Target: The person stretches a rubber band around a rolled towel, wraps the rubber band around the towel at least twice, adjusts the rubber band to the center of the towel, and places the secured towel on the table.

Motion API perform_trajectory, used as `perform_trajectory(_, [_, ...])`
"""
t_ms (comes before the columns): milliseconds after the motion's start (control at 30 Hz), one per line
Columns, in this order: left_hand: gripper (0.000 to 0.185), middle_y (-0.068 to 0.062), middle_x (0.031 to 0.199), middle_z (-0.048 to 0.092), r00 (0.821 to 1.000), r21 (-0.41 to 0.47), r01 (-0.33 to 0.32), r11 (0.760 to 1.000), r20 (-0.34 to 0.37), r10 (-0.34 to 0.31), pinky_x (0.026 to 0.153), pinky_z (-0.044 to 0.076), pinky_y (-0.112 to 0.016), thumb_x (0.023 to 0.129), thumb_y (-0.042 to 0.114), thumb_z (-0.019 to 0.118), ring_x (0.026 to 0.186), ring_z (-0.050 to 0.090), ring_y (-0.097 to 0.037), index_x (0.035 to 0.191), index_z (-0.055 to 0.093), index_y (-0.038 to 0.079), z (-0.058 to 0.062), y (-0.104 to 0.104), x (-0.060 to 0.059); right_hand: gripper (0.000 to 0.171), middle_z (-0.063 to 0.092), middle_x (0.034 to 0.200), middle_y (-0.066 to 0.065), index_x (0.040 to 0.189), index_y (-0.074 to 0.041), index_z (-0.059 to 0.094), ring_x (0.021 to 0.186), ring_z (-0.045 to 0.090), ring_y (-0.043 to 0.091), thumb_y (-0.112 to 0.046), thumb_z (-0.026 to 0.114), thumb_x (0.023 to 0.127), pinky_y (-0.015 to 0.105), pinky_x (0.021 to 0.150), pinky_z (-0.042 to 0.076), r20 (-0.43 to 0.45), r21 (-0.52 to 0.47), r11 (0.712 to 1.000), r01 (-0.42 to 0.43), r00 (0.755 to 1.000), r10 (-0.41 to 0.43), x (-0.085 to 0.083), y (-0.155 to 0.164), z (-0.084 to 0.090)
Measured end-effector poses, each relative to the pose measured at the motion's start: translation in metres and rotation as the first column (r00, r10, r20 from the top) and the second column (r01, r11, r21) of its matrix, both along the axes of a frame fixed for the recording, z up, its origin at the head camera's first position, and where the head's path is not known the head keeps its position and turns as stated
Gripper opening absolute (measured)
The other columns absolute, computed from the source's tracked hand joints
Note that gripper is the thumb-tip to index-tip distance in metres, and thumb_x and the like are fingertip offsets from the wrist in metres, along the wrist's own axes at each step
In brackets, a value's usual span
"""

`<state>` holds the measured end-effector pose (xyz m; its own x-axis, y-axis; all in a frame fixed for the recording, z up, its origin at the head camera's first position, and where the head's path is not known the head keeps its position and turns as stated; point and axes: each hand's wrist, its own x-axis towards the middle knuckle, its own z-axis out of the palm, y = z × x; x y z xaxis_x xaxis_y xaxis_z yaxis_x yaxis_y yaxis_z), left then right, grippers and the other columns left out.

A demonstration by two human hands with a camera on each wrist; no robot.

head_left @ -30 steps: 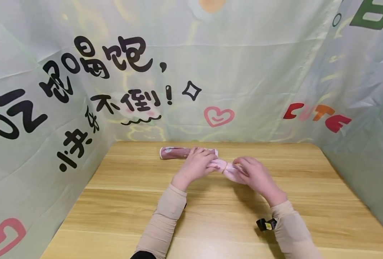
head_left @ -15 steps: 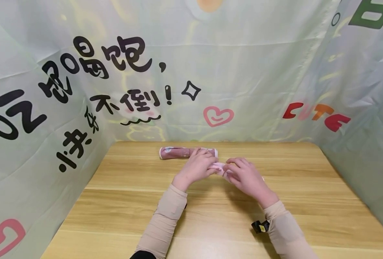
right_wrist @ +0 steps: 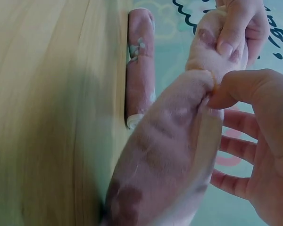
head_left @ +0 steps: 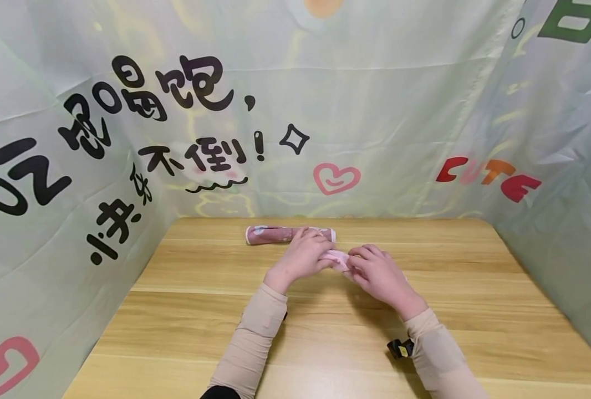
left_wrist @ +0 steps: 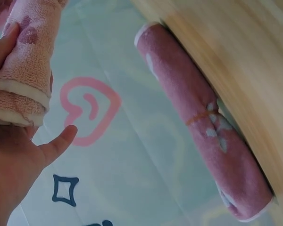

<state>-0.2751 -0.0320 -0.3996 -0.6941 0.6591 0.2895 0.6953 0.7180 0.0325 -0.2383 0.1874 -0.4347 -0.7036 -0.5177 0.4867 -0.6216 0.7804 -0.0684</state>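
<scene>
The pale pink towel [head_left: 339, 258] is being held mid-bench [head_left: 325, 343], the left hand [head_left: 302, 256] gripping its rolled end while the right hand [head_left: 379, 272] is pinching the loose part. A slack grip could be letting the roll unwind, or the hands could be nudging the darker rolled towel [head_left: 270, 234] lying just behind.

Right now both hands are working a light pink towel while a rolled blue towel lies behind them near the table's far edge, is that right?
Not quite: the rolled towel behind is dark pink, not blue, as the left wrist view shows. Both the left hand and right hand do hold the light pink towel.
</scene>
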Motion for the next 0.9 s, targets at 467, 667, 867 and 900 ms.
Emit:
perform_trajectory(467, [0.033, 0.010, 0.118, 0.070, 0.995, 0.082, 0.002, 0.997, 0.103, -0.011, 0.116, 0.028, -0.052, 0.089, 0.046, 0.066, 0.122, 0.056, -0.017, 0.114, 0.070, 0.025, 0.006, -0.010, -0.005, 0.009, 0.065, 0.115, 0.006, 0.087, -0.021, 0.063, 0.110, 0.057, 0.028, -0.015, 0.070, 0.085, 0.054, 0.079, 0.050, 0.098, -0.021, 0.999, 0.043, 0.994, -0.041, -0.002, 0.016, 0.006])
perform_trajectory(667, [0.032, 0.006, 0.122, 0.069, 0.997, 0.103, 0.018, 0.995, 0.076, -0.025, 0.113, 0.033, -0.050, 0.090, 0.045, 0.065, 0.121, 0.056, -0.018, 0.114, 0.070, 0.024, 0.004, -0.011, -0.005, 0.019, 0.064, 0.113, 0.008, 0.098, -0.017, 0.063, 0.107, 0.060, 0.029, -0.016, 0.074, 0.082, 0.052, 0.082, 0.051, 0.070, -0.109, 0.994, 0.000, 0.997, 0.008, -0.003, 0.017, 0.005])
perform_trajectory(867, [0.034, 0.003, 0.130, 0.065, 0.998, 0.119, 0.060, 0.991, 0.014, -0.062, 0.110, 0.036, -0.046, 0.092, 0.041, 0.064, 0.119, 0.057, -0.019, 0.120, 0.068, 0.023, 0.004, -0.011, -0.005, 0.039, 0.065, 0.109, 0.014, 0.113, -0.007, 0.055, 0.099, 0.062, 0.030, -0.018, 0.075, 0.082, 0.050, 0.083, 0.051, 0.093, -0.191, 0.981, 0.005, 0.996, 0.013, -0.005, 0.019, 0.005])
perform_trajectory(900, [0.034, 0.004, 0.130, 0.065, 0.998, 0.122, 0.067, 0.990, 0.002, -0.068, 0.110, 0.036, -0.045, 0.091, 0.041, 0.064, 0.118, 0.057, -0.019, 0.120, 0.068, 0.023, 0.004, -0.011, -0.005, 0.041, 0.065, 0.109, 0.015, 0.115, -0.006, 0.055, 0.098, 0.062, 0.030, -0.019, 0.075, 0.082, 0.050, 0.083, 0.051, 0.106, -0.192, 0.981, 0.013, 0.994, 0.008, -0.006, 0.020, 0.005])
